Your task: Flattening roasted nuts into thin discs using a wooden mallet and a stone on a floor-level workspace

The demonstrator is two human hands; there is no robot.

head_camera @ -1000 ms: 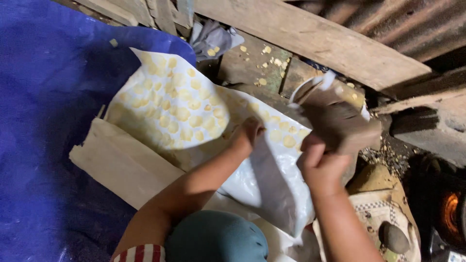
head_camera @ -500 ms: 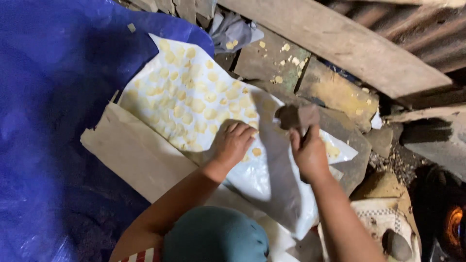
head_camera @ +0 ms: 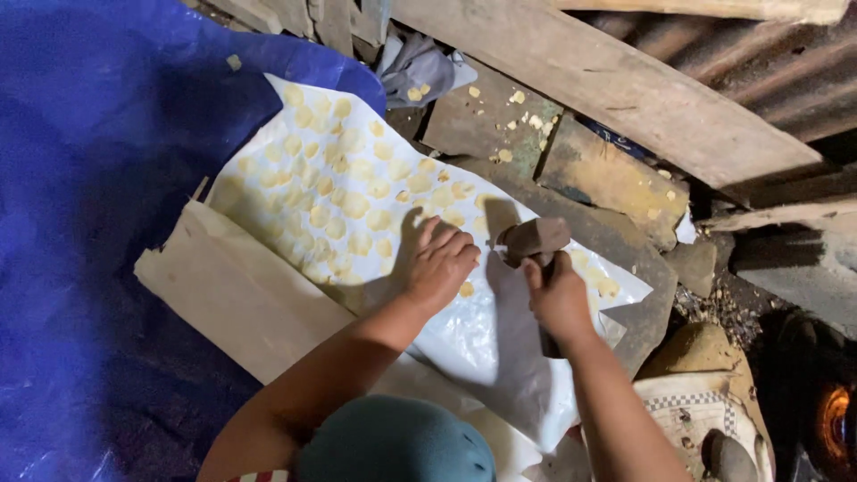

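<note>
Change: mallet [head_camera: 533, 239] had come down from raised height to just above the plastic sheet [head_camera: 357, 192], so I read a strike as landing.
Right hand [head_camera: 558, 295]: fingers were wrapped tight round the mallet's handle.
Left hand [head_camera: 439, 265]: had shifted onto the sheet, fingers spread flat, gripping nothing.
Flattened pieces [head_camera: 339, 187]: covered the sheet's far half, on the wooden board [head_camera: 232, 295].
Unpressed piece [head_camera: 465, 288]: lay beside my left hand.

Pale yellow discs [head_camera: 357, 203] dot the white plastic sheet [head_camera: 473, 335]; the tarp [head_camera: 80, 161] is deep blue, the mallet [head_camera: 534, 239] brown.
</note>
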